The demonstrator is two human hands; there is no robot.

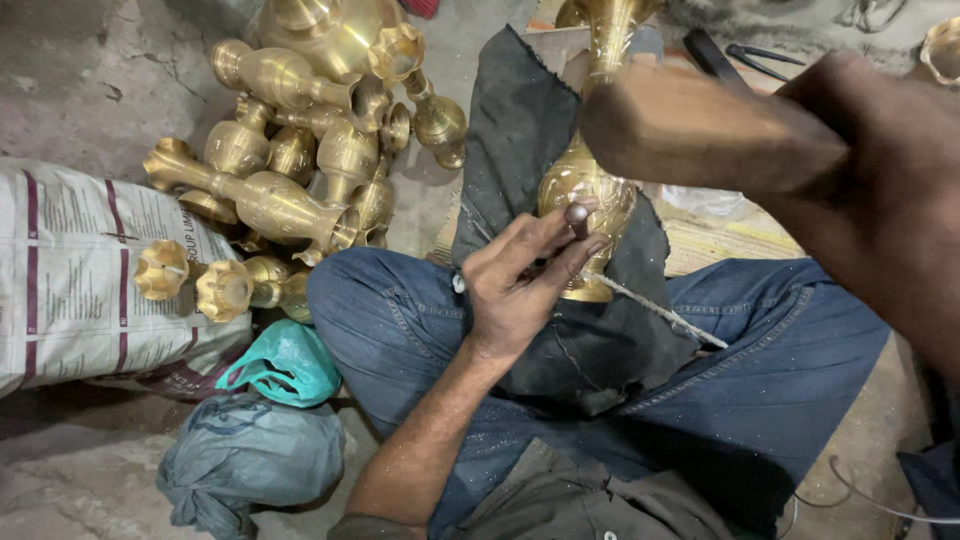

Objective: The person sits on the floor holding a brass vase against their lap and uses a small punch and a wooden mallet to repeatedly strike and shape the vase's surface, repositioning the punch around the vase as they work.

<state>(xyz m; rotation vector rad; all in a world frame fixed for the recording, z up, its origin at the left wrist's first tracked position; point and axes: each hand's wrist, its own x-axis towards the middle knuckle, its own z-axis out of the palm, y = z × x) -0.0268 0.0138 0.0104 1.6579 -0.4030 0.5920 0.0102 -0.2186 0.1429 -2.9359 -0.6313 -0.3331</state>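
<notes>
At frame centre, the left hand pinches a thin metal chisel against an engraved golden brass vase. The blurred right hand, upper right, is clenched; on what, I cannot tell.

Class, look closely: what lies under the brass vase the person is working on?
A dark cloth lies under the brass vase, draped over the person's lap. What is beneath the cloth is mostly covered.

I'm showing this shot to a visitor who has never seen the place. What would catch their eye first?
Most striking is the heap of brass vases lying on the floor at upper left. At centre, a brass vase rests on a dark cloth over the person's lap, the left hand pressing a thin tool to it. The right hand, blurred, crosses at upper right.
</notes>
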